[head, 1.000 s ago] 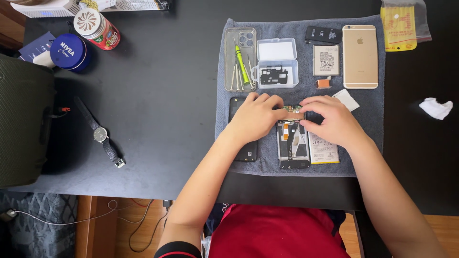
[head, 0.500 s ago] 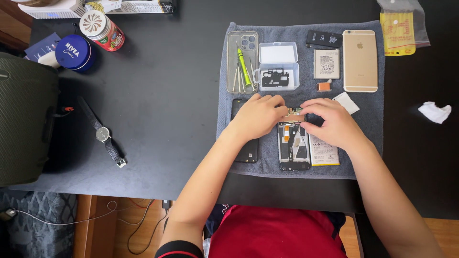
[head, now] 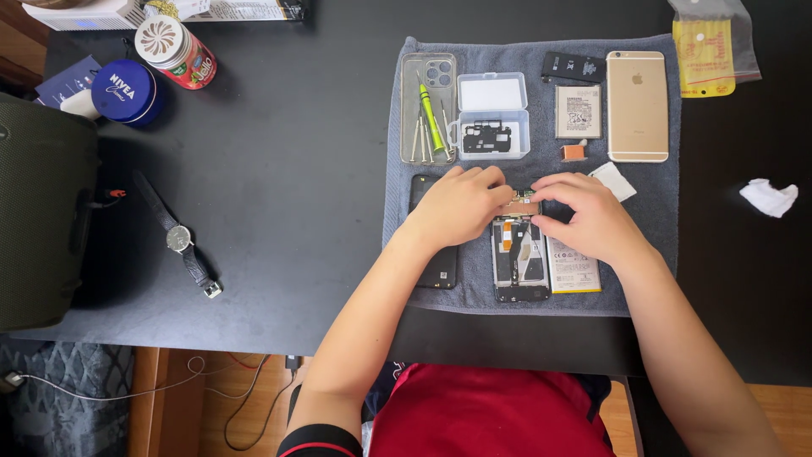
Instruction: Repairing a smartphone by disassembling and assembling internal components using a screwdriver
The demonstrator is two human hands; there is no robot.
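Both hands, left hand (head: 461, 206) and right hand (head: 588, 216), pinch fingertips on the opened phone (head: 519, 258), steadying its top edge on the towel (head: 397, 169).

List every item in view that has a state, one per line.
Opened phone: back off, insides exposed.
Small circuit board: pinched between both hands at the phone's top.
Left hand: fingertips on board.
Right hand: fingertips on board.
Clear parts box: lid open.
Gold phone: face down, intact.
Wristwatch: unstrapped, lying flat.
Red can: lidded.

Opened phone (head: 519, 258), insides exposed, flat on towel (head: 397, 254)
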